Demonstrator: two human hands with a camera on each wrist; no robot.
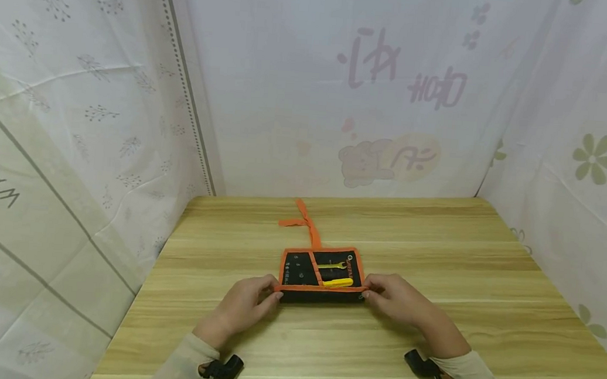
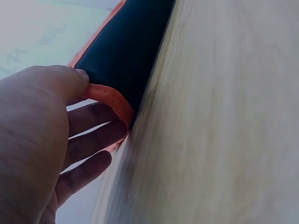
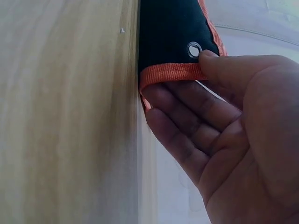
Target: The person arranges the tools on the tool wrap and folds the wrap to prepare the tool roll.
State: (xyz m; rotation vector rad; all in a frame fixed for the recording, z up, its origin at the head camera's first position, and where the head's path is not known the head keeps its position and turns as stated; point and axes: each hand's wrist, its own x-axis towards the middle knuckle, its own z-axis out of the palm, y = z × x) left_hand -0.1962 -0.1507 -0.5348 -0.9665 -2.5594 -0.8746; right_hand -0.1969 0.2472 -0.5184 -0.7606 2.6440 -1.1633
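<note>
A black tool roll (image 1: 298, 268) with orange edging lies in the middle of the table, its near edge folded up and over. In its pockets sit a yellow-handled tool (image 1: 338, 283) and a small open-ended wrench (image 1: 333, 266). My left hand (image 1: 248, 304) pinches the left end of the fold, thumb (image 2: 77, 81) on the black cloth. At the right end of the fold, my right hand (image 1: 397, 300) pinches the corner beside a metal eyelet (image 3: 194, 49). Most of the yellow tool's shaft is hidden in the pocket.
Orange tie straps (image 1: 309, 222) trail from the roll's far edge toward the back of the wooden table (image 1: 437, 240). Patterned cloth curtains (image 1: 289, 94) hang behind the table and on both sides. Dark wrist mounts sit on both forearms.
</note>
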